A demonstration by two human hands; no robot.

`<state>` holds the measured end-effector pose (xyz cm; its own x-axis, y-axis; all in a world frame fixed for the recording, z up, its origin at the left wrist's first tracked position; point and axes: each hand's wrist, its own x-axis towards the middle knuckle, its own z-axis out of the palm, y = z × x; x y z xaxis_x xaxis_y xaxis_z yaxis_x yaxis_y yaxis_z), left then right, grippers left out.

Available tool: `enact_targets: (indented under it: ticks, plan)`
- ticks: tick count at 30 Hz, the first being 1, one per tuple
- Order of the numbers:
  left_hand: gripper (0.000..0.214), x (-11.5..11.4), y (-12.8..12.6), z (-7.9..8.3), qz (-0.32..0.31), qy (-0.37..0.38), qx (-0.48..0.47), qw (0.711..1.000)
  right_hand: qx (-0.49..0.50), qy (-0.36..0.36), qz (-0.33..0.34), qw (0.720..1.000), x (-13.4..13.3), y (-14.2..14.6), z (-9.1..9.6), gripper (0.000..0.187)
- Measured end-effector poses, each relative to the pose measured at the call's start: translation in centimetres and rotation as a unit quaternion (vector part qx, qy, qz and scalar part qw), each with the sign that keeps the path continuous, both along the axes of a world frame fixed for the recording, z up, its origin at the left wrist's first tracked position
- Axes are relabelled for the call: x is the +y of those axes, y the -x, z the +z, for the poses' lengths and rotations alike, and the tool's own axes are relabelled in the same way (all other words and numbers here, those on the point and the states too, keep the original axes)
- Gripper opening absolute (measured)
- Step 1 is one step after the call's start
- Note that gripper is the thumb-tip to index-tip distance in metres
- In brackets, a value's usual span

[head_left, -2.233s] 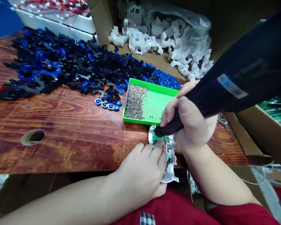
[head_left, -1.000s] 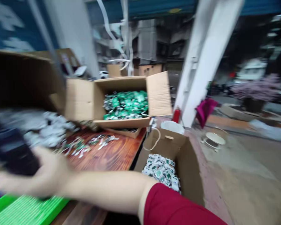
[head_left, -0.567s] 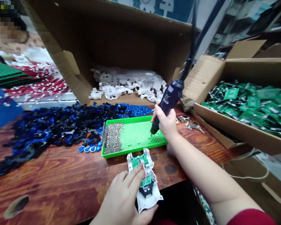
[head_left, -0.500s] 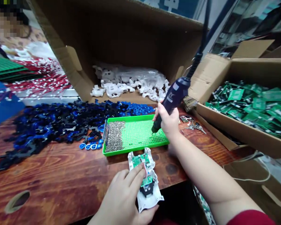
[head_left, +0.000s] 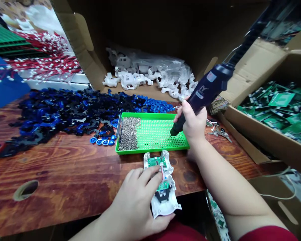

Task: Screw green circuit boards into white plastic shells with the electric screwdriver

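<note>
My right hand (head_left: 194,122) is wrapped round a dark electric screwdriver (head_left: 205,88), tilted with its tip just over the perforated part of a green screw tray (head_left: 155,125). Small metal screws (head_left: 129,134) lie heaped in the tray's left end. My left hand (head_left: 137,194) holds a white plastic controller shell (head_left: 165,207) at the table's front edge, fingers across it and thumb below. Inside the shell sit green circuit boards (head_left: 157,162), a black bracket (head_left: 162,195) and a red-and-white wire. Whether the tip touches the tray cannot be told.
A pile of blue and black plastic parts (head_left: 65,110) spreads at the left. Behind the tray, a large cardboard box (head_left: 97,63) holds white shells (head_left: 130,80). Green circuit boards fill another box (head_left: 256,134) at the right. Keys (head_left: 219,133) lie beside the tray.
The view has tilted down and come closer. My right hand still holds the screwdriver over the tray, its tip now over the holes. My left hand keeps hold of the shell.
</note>
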<state>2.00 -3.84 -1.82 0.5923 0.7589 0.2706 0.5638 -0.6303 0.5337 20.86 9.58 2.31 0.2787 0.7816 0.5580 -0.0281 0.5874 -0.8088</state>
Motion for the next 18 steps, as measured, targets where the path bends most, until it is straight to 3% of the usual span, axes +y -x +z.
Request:
enact_targets:
  ticks: [9,14,15,18]
  plan:
    - [0.055,0.0,-0.2,0.1,-0.008,0.009,-0.010,1.000,-0.017,-0.045,-0.031,0.998,-0.3,0.1,0.0,0.009]
    - [0.057,-0.2,-0.1,0.1,-0.019,0.024,0.007,1.000,0.026,-0.073,-0.080,0.994,-4.0,0.7,3.5,0.004]
    - [0.058,-0.2,-0.1,0.1,-0.018,0.027,0.008,0.999,0.026,-0.067,-0.068,0.995,-5.4,1.0,4.4,0.005]
    - [0.058,-0.3,-0.1,-0.1,-0.014,0.041,0.015,0.999,-0.010,0.029,0.064,0.998,-9.9,2.4,6.2,0.012]
